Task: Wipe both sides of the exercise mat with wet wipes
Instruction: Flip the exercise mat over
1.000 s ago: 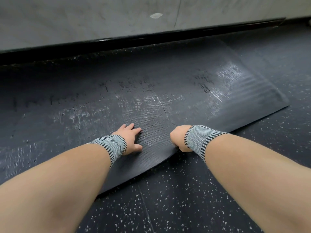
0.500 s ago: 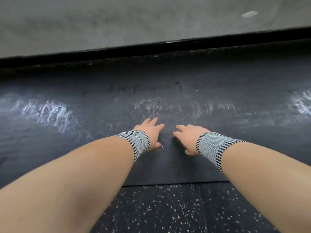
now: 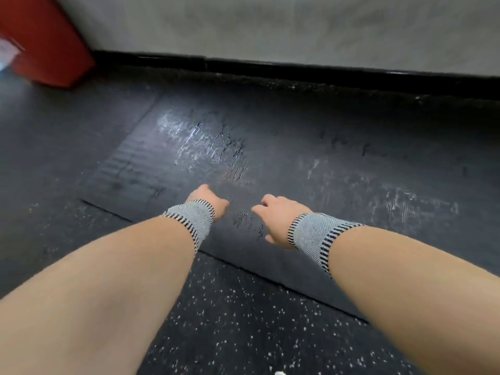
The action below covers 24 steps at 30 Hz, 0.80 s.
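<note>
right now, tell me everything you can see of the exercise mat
The exercise mat is dark grey to black, looks rubbery with a fine ribbed texture, and lies flat on the speckled floor near the wall's black baseboard. Shiny streaks, possibly wet, and dark scuffs mark its surface. Its left end and near edge show; its right end runs out of frame. Both hands are over its near edge; blur hides whether they touch it.

Both bare forearms stretch forward and converge toward the centre of the view, each wrist wrapped in a grey knit band with black-striped edges. The left hand [image 3: 209, 200] is seen from behind, its fingers hidden or blurred. The right hand [image 3: 276, 216] has its palm down, fingers pointing toward the left hand, loosely extended.
</note>
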Available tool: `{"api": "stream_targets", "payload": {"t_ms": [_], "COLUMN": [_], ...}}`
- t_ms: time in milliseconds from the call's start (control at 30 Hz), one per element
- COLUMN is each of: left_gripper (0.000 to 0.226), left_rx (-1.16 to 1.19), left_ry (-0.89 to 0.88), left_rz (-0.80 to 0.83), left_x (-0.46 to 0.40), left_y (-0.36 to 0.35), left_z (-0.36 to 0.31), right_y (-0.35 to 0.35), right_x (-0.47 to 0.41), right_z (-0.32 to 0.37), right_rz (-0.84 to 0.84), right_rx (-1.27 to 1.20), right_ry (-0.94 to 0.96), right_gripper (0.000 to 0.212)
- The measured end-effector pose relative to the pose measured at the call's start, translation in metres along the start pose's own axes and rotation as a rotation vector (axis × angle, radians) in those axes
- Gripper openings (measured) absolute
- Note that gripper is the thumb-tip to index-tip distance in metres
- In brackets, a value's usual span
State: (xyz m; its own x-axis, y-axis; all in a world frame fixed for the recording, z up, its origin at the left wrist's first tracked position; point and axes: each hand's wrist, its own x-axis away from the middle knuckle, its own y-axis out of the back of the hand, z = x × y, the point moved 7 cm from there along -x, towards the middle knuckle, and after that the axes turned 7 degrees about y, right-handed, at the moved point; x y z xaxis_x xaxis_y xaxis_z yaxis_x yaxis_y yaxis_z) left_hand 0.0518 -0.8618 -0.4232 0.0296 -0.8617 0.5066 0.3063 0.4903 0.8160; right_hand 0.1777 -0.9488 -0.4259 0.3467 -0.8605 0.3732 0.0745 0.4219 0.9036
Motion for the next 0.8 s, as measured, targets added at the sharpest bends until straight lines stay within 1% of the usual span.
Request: {"api": "stream_targets", "payload": {"t_ms": [67,100,200,233,300,333,400,467,533,633,667,733,767,800], "left_gripper": [0.053,0.053,0.047,0.040,0.016,0.010,0.019,0.020,0.025,0.030,0.028,0.017,0.016,0.024], "left_rx": [0.025,0.052,0.000,-0.004,0.020,0.029,0.067,0.066,0.060,0.009,0.014,0.031,0.055,0.075], "left_ry": [0.030,0.037,0.076,0.099,0.142,0.168,0.205,0.226,0.213,0.208,0.206,0.184,0.171,0.171], "left_rz": [0.119,0.150,0.204,0.222,0.260,0.273,0.315,0.345,0.361,0.415,0.423,0.404,0.384,0.370], "left_x": [-0.009,-0.010,-0.034,-0.037,-0.045,-0.049,-0.056,-0.059,-0.059,-0.056,-0.056,-0.060,-0.061,-0.064], "left_y": [-0.023,-0.027,-0.044,-0.045,-0.050,-0.053,-0.061,-0.067,-0.069,-0.072,-0.075,-0.076,-0.076,-0.078], "left_z": [0.014,0.023,0.057,0.068,0.084,0.091,0.104,0.114,0.120,0.131,0.134,0.138,0.139,0.140], "right_y": [-0.016,-0.023,-0.040,-0.043,-0.043,-0.042,-0.043,-0.047,-0.049,-0.049,-0.048,-0.045,-0.044,-0.042], "right_x": [-0.016,-0.021,-0.034,-0.038,-0.048,-0.052,-0.060,-0.065,-0.071,-0.078,-0.080,-0.083,-0.084,-0.086], "right_z": [0.019,0.025,0.041,0.046,0.053,0.056,0.062,0.067,0.072,0.077,0.078,0.081,0.082,0.083], "right_rz": [0.003,0.006,0.040,0.052,0.055,0.055,0.070,0.090,0.115,0.143,0.149,0.135,0.121,0.110], "right_rx": [-0.047,-0.066,-0.104,-0.108,-0.096,-0.083,-0.068,-0.053,-0.024,0.008,0.016,0.025,0.026,0.029], "right_ry": [-0.011,-0.028,-0.082,-0.093,-0.098,-0.094,-0.094,-0.093,-0.079,-0.059,-0.055,-0.046,-0.043,-0.039], "right_gripper": [0.053,0.052,0.054,0.055,0.055,0.055,0.057,0.062,0.065,0.067,0.065,0.054,0.047,0.044]}}
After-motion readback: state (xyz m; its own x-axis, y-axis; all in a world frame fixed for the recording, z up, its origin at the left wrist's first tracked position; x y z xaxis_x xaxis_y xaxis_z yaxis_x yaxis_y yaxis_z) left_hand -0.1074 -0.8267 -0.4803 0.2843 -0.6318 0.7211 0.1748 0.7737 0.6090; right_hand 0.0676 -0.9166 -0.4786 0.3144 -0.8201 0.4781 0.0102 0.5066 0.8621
